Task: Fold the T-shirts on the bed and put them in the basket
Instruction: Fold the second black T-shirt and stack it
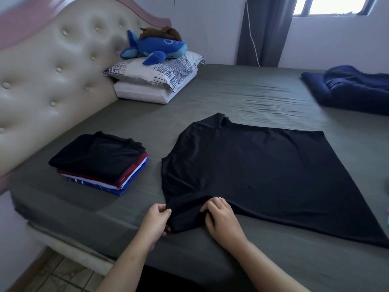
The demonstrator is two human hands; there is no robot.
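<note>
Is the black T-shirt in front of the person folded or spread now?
Spread: the black T-shirt lies flat on the bed; both hands grip only its near sleeve.

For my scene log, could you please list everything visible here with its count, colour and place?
T-shirt: one, black, spread flat mid-bed.
Folded stack: one; black, red, white and blue layers; left of the T-shirt.
Pillows: two, patterned over white, by the headboard.
Plush whale: one, blue, on the pillows.
Blanket: one, navy, far right.
Bed: one, grey sheet.
Headboard: one, cream, left.
Curtain: one, dark grey, by the window.
Left hand: one, pinching the sleeve.
Right hand: one, gripping the sleeve.
</note>
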